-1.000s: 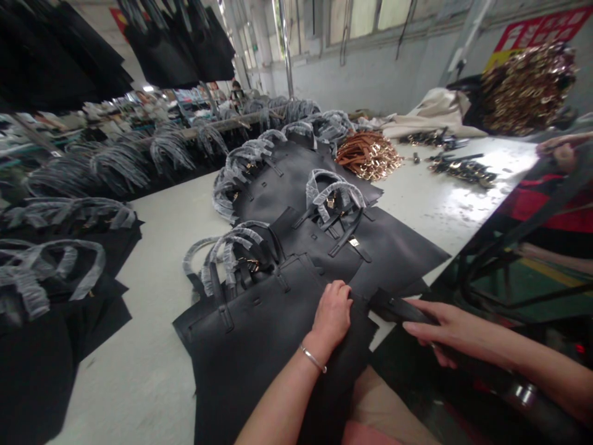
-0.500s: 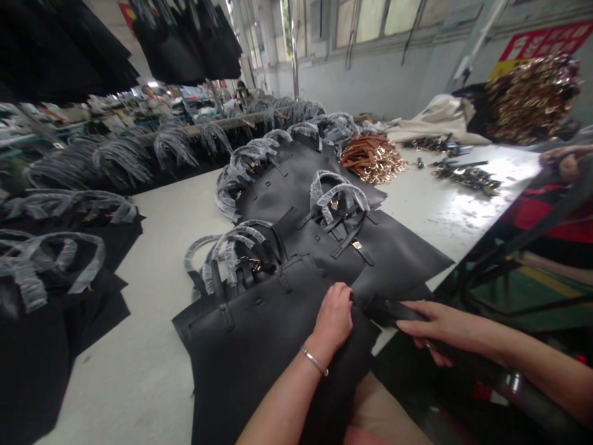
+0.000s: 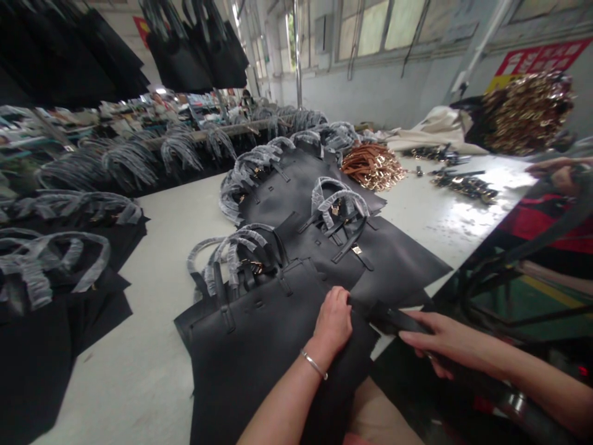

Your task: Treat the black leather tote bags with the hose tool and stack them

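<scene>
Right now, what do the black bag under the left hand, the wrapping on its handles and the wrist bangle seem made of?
Black bag: probably leather or imitation, matte, finely grained, bending softly. Handle wrapping: thin translucent foam or plastic sheet, crinkled. Bangle: silver-coloured metal, it glints.

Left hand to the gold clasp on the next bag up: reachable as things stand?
Probably yes. The left hand rests on the nearest black bag. The gold clasp lies exposed on the next bag up, with nothing standing between them.
</scene>
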`<state>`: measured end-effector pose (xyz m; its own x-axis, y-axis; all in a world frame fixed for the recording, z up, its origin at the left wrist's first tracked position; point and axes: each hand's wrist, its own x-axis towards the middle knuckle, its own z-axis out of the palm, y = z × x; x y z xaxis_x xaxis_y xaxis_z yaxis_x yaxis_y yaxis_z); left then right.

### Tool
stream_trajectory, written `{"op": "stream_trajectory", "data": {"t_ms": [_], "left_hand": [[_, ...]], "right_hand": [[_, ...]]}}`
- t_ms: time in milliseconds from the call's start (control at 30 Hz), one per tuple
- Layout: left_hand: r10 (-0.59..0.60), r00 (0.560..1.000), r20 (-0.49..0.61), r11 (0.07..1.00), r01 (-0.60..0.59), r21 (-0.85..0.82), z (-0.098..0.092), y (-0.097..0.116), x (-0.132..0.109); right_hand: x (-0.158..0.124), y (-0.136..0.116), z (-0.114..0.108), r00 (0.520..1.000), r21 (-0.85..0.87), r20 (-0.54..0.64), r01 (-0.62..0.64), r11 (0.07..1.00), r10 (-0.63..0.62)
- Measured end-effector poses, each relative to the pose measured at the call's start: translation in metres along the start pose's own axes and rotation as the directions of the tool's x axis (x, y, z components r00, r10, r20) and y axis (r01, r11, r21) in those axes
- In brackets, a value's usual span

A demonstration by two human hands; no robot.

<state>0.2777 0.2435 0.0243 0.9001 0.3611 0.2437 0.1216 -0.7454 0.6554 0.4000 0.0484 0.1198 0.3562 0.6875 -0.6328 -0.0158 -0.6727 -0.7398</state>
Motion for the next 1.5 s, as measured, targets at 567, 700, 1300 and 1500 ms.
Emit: {"op": "stream_trajectory", "data": {"t_ms": [567,700,1300,1500], "left_hand": [[-0.022,1.0,0.004,0.999,0.022,-0.03,-0.001,0.001,0.001],[-0.017,1.0,-0.015,0.998,0.016,-0.055,-0.002,0.001,-0.001],[-0.171,0.927,-0.335,0.975,0.209,0.079,-0.045,-0.025,-0.018],[-0.446,0.803,-0.397,0.757,0.574,0.312,-0.102,-0.075,-0.011]], "right_hand": [[0.028,-0.012,0.012,0.978,-0.049,-0.18,0.098,0.994,-0.105],[0.025,-0.012,0.003,0.958,-0.038,-0.26,0.112,0.993,-0.118],[0.036,0.005,0.009,0.981,-0.185,-0.147,0.099,0.978,-0.127],[0.035,0.029,0.018,0.977,-0.203,-0.19,0.054,0.978,-0.094]]}}
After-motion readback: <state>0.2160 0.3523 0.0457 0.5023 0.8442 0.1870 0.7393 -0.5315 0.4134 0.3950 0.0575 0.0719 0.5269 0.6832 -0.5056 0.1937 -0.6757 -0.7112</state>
